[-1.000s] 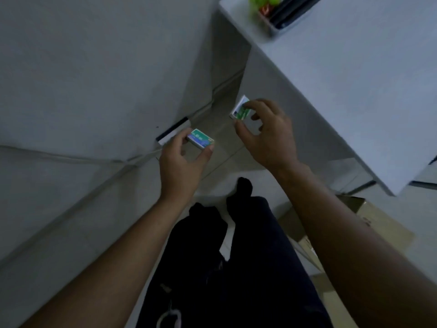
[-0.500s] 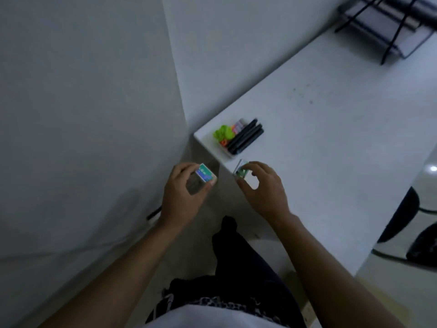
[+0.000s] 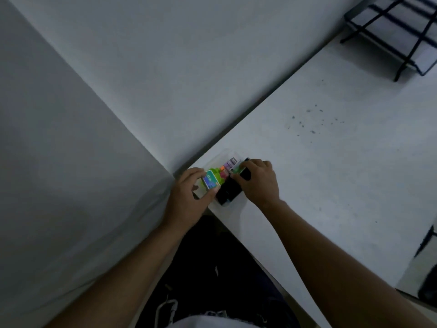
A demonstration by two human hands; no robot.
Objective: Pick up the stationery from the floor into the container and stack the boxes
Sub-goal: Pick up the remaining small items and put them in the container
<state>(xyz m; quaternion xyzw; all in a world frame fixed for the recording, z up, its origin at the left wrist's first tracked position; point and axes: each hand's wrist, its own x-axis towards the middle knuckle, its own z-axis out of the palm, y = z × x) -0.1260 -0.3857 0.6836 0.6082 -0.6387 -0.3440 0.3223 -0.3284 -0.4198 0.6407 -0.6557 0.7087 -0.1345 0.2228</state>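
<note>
A clear container [image 3: 230, 202] sits on the corner of the white table [image 3: 331, 176], holding black markers [image 3: 228, 189], green clips [image 3: 216, 172] and small purple and orange items [image 3: 227, 165]. My left hand [image 3: 189, 197] grips a small green-and-blue box [image 3: 211, 181] over the container's left side. Between the fingertips of my right hand [image 3: 257, 183] is a second small green-and-white box [image 3: 236, 169], held above the markers.
A black wire rack [image 3: 397, 31] stands at the table's far right corner. Grey walls meet in a corner left of the table. My dark trousers and a metal clip [image 3: 169, 308] show below. A dark object [image 3: 428, 280] lies past the table's right edge.
The view has risen from the floor to the tabletop. Both hands, each still holding its small box, moved up and forward until they are over the container.
</note>
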